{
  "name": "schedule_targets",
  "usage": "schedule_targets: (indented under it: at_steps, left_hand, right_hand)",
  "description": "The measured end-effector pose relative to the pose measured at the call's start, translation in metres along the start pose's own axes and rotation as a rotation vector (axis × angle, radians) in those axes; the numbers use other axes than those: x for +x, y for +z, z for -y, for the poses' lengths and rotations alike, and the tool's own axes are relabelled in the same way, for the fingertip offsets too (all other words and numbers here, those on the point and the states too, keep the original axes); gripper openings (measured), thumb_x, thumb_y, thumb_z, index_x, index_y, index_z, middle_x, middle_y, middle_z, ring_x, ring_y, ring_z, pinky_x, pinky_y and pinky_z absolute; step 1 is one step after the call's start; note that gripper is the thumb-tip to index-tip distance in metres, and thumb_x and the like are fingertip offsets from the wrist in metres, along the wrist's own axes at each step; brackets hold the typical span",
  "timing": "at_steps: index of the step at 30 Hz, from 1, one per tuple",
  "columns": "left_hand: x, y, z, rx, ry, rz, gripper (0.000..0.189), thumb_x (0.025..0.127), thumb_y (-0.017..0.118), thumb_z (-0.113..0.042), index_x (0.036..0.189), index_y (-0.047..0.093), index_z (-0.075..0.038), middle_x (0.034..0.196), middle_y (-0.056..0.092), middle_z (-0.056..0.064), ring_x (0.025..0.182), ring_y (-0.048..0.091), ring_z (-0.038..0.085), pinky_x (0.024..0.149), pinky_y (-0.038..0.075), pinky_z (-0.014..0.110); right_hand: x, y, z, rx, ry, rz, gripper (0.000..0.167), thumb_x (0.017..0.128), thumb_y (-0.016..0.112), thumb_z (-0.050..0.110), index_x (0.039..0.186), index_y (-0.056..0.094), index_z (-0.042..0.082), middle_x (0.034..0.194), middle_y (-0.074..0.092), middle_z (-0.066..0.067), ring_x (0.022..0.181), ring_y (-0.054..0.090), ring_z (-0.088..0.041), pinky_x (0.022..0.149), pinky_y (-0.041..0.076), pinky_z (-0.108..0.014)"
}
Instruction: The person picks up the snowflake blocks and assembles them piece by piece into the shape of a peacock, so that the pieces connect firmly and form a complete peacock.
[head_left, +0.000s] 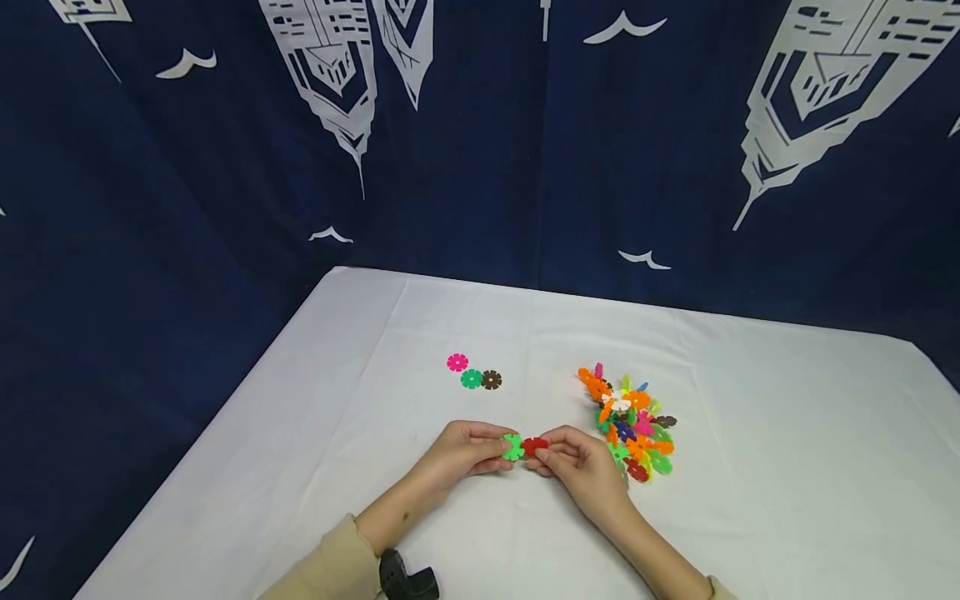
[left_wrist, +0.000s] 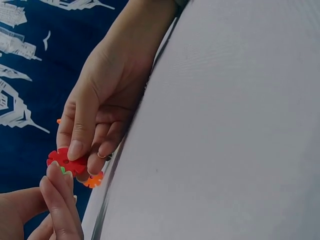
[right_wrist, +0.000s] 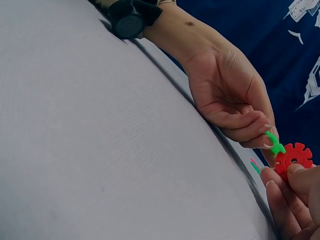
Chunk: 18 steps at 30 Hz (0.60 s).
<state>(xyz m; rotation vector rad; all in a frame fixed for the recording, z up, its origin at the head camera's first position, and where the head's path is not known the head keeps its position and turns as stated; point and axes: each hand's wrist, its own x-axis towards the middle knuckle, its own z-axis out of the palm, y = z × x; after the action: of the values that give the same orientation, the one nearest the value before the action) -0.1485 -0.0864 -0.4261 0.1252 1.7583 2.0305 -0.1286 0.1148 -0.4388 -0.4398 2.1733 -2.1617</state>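
Observation:
My left hand (head_left: 471,451) pinches a light green notched disc (head_left: 513,447) between thumb and fingers. A red notched disc (head_left: 534,447) is pinched by my right hand (head_left: 581,467). The two flower-shaped discs meet edge to edge over the table, in front of my body. From the right wrist view, the red disc (right_wrist: 294,159) faces the camera while the green disc (right_wrist: 274,143) is turned more edge-on at its rim. In the left wrist view, fingers hide most of the green one, and the red disc (left_wrist: 66,161) lies under the right thumb.
Right of my right hand is a pile of many-coloured discs (head_left: 636,423). Farther back lie a pink disc (head_left: 457,362), a teal-green disc (head_left: 472,379) and a brown disc (head_left: 491,380), close together on the white tablecloth (head_left: 360,392). A dark blue printed curtain (head_left: 480,183) hangs behind.

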Motion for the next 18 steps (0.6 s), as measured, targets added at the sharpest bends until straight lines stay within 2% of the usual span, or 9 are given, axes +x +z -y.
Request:
schedule_targets:
  at_steps: [9,14,18]
  left_hand:
    - [0.0006,0.0044,-0.0008,-0.004,-0.019,-0.025,0.025,0.089,0.059,0.000,0.111,0.061,0.013,0.095,0.067,0.017,0.072,0.066,0.012,0.070,0.052,0.020]
    - [-0.0017,0.0061,-0.0014,-0.002,-0.020,-0.020,0.023,0.089,0.058,0.001,0.109,0.061,0.014,0.094,0.067,0.017,0.072,0.066,0.012,0.071,0.051,0.020]
    - [-0.0008,0.0101,-0.0023,-0.017,-0.026,-0.047,0.023,0.089,0.058,0.003,0.109,0.061,0.013,0.092,0.067,0.017,0.070,0.065,0.012,0.069,0.052,0.020]
  right_hand:
    - [0.0006,0.0022,-0.0015,-0.008,-0.066,-0.012,0.004,0.083,0.060,-0.014,0.086,0.059,-0.013,0.078,0.066,-0.023,0.069,0.068,-0.023,0.064,0.055,-0.033]
    - [0.0005,0.0042,-0.0046,-0.043,-0.121,-0.033,0.006,0.082,0.061,-0.016,0.083,0.061,-0.011,0.075,0.066,-0.021,0.065,0.067,-0.023,0.060,0.055,-0.032]
    - [0.0002,0.0067,-0.0052,-0.056,-0.132,-0.074,0.006,0.081,0.062,-0.015,0.081,0.061,-0.009,0.073,0.065,-0.019,0.062,0.066,-0.021,0.058,0.055,-0.033]
